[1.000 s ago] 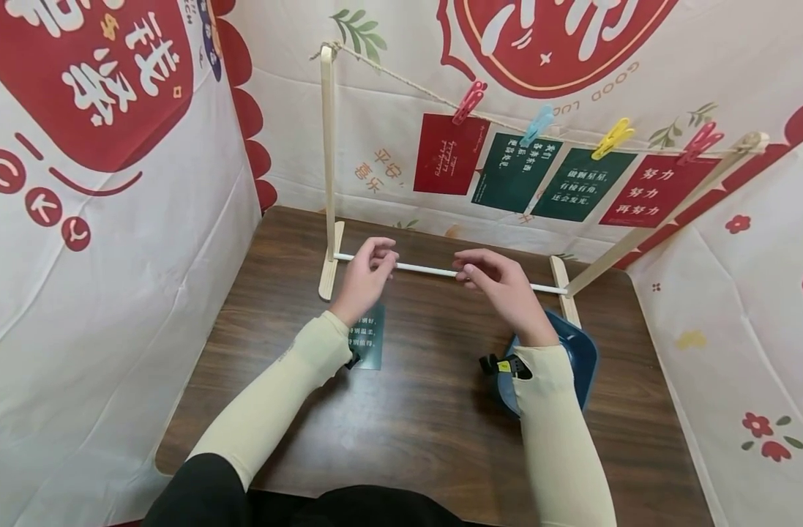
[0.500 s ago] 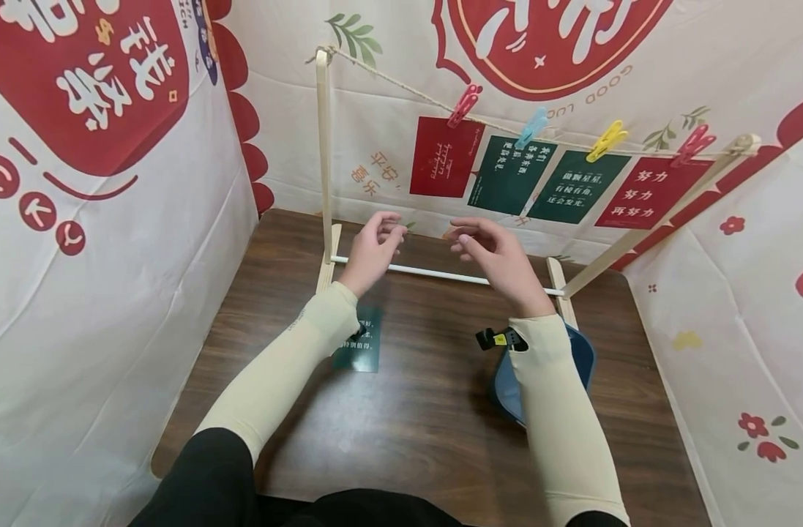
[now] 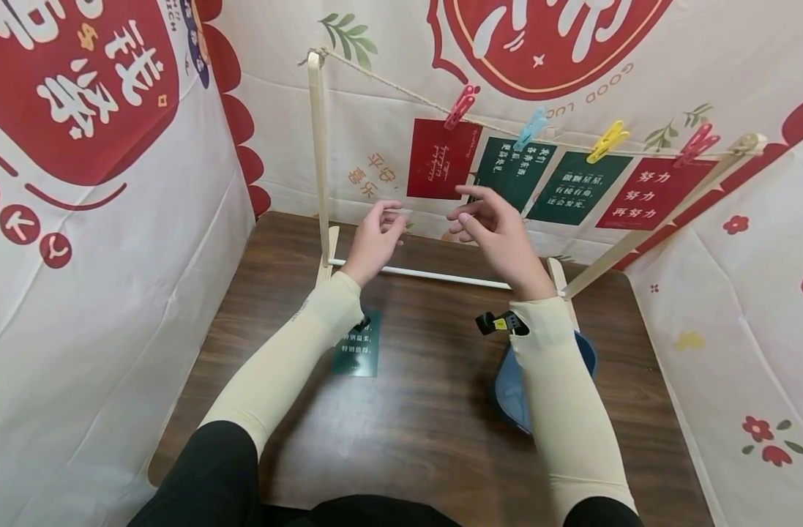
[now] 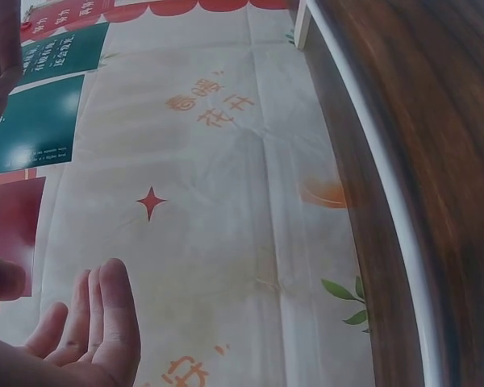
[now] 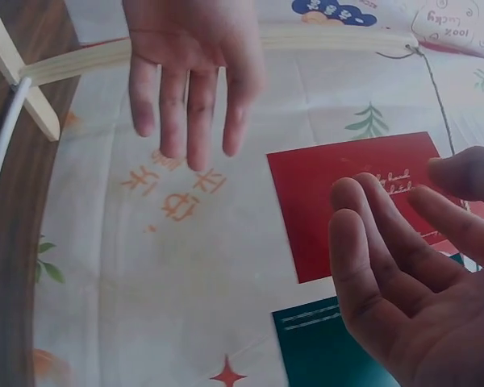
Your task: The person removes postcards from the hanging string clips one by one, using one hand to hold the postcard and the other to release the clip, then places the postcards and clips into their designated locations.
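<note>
My left hand [image 3: 377, 238] is raised in front of the wooden stand, fingers loosely bent and nothing in them. Facing it, my right hand [image 3: 493, 230] hovers near the hanging cards, its relaxed fingers also holding nothing. From the string hang a red card [image 3: 441, 159] under a pink clothespin [image 3: 462, 107], a green card [image 3: 514, 172] under a blue clothespin [image 3: 531, 127], another green card [image 3: 579, 189] under a yellow clothespin [image 3: 608, 141], and a red card [image 3: 654, 192] under a pink clothespin [image 3: 697, 144]. In the right wrist view, my right fingers [image 5: 355, 250] overlap the left red card [image 5: 306, 201].
A loose green card [image 3: 361, 359] lies on the brown table [image 3: 427, 424], partly below my left wrist. The blue basket [image 3: 514, 388] sits under my right forearm. A white rod [image 3: 434, 275] joins the stand's feet; its wooden posts [image 3: 319, 161] rise at both sides.
Both hands have moved up and away from the body, from over the white rod to just below the string of cards. They stay empty, and the hung cards keep their places.
</note>
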`<state>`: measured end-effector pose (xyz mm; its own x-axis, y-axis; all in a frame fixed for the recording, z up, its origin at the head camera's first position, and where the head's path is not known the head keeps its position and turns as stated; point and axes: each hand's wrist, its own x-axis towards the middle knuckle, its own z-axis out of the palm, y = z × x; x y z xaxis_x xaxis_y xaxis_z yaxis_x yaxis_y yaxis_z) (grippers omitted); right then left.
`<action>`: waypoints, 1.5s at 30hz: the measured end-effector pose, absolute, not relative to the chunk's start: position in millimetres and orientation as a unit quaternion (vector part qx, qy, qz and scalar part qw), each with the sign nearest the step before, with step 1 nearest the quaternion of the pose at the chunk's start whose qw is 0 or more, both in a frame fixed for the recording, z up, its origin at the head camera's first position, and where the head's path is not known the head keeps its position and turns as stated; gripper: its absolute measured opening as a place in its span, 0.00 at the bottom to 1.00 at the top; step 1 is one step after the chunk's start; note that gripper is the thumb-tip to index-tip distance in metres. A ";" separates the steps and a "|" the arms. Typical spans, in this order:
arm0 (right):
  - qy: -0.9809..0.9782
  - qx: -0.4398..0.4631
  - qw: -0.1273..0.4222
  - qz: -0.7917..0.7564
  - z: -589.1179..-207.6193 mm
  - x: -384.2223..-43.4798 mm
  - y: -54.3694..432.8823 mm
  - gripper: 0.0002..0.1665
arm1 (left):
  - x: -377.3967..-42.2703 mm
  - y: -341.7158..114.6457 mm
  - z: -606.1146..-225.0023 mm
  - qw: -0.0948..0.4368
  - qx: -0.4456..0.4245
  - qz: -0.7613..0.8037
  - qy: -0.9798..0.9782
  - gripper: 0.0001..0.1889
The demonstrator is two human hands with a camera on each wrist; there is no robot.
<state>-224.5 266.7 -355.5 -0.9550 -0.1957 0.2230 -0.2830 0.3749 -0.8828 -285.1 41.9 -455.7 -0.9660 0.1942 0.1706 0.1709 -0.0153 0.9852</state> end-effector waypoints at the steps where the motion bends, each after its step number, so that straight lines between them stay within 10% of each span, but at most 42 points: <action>1: -0.827 0.147 0.050 0.541 -352.6 -226.4 266.8 0.28 | -286.3 43.3 -454.8 0.010 0.132 0.700 0.702 0.20; 9: -0.779 0.165 0.126 0.592 -313.4 -243.1 254.3 0.36 | -298.5 54.2 -441.4 0.035 0.159 0.727 0.667 0.31; 17: -0.734 0.136 0.142 0.650 -282.7 -273.8 236.6 0.46 | -297.1 56.8 -442.6 -0.017 0.152 0.757 0.636 0.20; 30: -0.757 0.087 0.118 0.636 -249.0 -290.2 227.8 0.26 | -296.1 44.0 -442.4 -0.062 0.149 0.756 0.634 0.13; 45: -0.649 0.127 0.297 0.688 -255.7 -286.1 218.6 0.12 | -280.3 32.2 -450.0 -0.062 0.151 0.732 0.661 0.12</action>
